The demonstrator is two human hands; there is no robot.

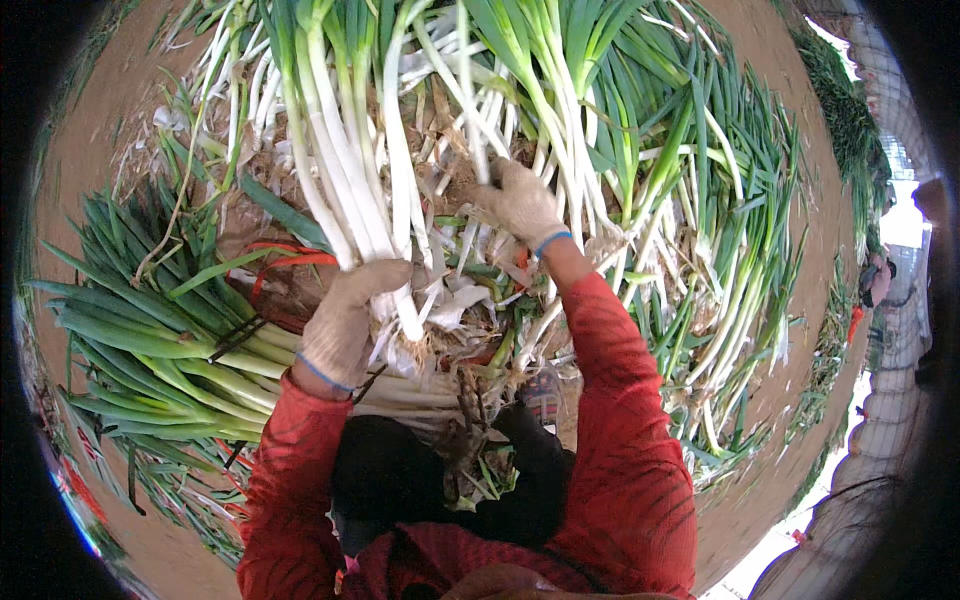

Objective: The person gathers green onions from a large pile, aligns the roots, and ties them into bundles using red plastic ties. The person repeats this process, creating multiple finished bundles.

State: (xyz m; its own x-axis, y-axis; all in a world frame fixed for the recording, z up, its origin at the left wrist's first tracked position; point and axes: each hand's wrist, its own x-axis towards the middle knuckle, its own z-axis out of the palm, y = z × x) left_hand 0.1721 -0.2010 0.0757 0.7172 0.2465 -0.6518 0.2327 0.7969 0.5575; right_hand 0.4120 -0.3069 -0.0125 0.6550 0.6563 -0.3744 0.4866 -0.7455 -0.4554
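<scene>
In a tan knit glove with a blue cuff, my left hand [352, 311] grips a bunch of long green onions [349, 176] near their white root ends. The green leaves of this bunch point away from me, past the top of the picture. My right hand [521, 202], gloved alike, is ahead and to the right, its fingers pinched at the root end of a single green onion stalk [472, 120]. Brown soil and roots show beside those fingers. Peeled skins and root trimmings [457, 307] lie between and below my hands.
A tied bundle of green onions [187, 352] lies at left with dark ties around it. Red strapping [300, 259] shows near it. Loose green onions [720, 300] spread across the right on bare soil [757, 480]. Another person [876, 281] is at the far right edge.
</scene>
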